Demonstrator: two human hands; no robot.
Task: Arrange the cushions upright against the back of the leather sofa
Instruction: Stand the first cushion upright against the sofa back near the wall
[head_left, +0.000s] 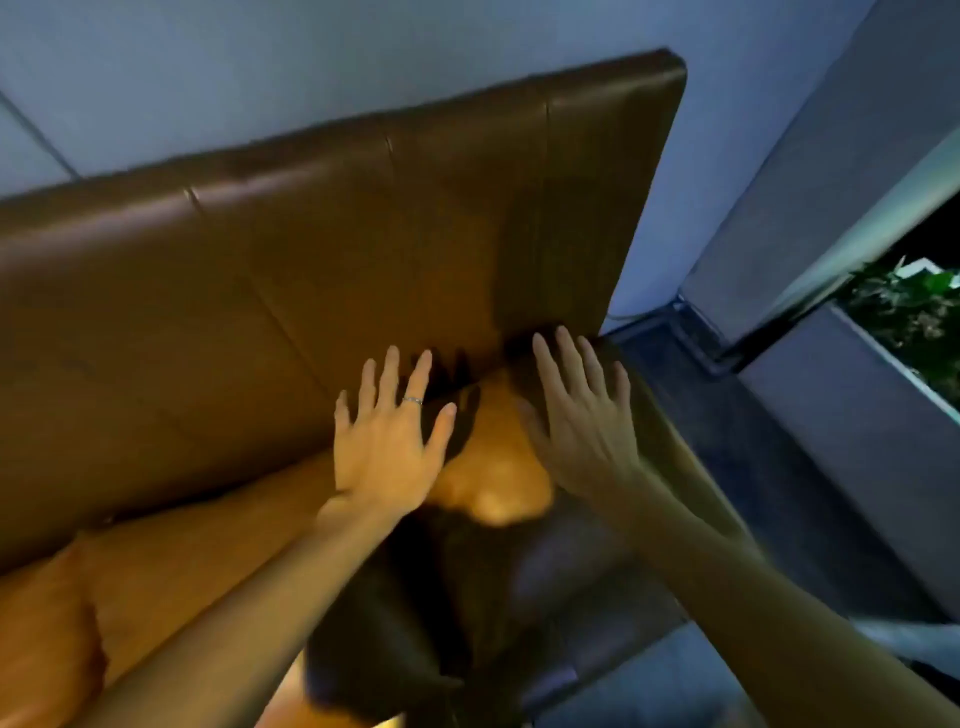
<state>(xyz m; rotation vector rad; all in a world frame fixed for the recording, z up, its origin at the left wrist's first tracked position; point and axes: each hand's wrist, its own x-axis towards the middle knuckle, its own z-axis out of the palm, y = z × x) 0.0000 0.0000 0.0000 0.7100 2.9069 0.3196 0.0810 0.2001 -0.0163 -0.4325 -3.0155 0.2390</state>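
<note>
The brown leather sofa's backrest (322, 249) fills the upper middle of the tilted, blurred view, with the lit tan seat (493, 483) below it. A dark cushion (498, 592) lies flat on the seat at the sofa's right end. My left hand (387, 447) hovers with fingers spread over the seam where seat meets backrest, a ring on one finger. My right hand (582, 415) is spread beside it, near the sofa's right corner, above the dark cushion. Neither hand holds anything. An orange-tan cushion (47, 639) shows at the lower left.
A pale wall (363, 62) stands behind the sofa. To the right are a dark floor strip (737, 415), a grey column (831, 171) and a window opening with green plants (904, 306).
</note>
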